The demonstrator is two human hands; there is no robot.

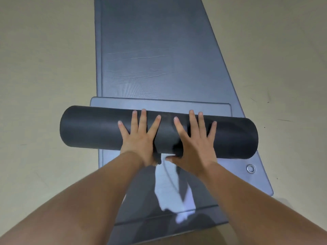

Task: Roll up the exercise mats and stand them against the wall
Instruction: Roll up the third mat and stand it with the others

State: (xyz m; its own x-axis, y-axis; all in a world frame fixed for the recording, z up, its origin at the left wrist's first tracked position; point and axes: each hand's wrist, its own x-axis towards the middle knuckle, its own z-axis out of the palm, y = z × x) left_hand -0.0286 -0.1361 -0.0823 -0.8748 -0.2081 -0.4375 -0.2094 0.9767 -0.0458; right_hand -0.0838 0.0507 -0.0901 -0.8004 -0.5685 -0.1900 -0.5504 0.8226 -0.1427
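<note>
- Pressing down on the black rolled mat (92, 128) with the left hand (139, 140) and the right hand (194, 140), side by side near its middle.
- Clasping nothing: fingers (144, 119) straight and fanned wide over the top of the roll, right thumb low at the near edge.
- Probably held this way to keep the coil tight and stop it springing open. Seems rolled to its end, with standing it at the wall not yet done.
- Lying crosswise on the long grey flat mat (159, 50), and overhanging it on the left above the beige floor (44, 68).
- Just beyond the roll, a second grey mat end (212, 107) with rounded corners, resting on the long one.
- Near the roll's right end, a metal eyelet (251, 168) set in a grey corner.
- Between the forearms, a pale blurred patch (169, 191); cannot tell whether cloth or reflection.
- No wall in view. At least one flat mat left to roll, by the look of it.
</note>
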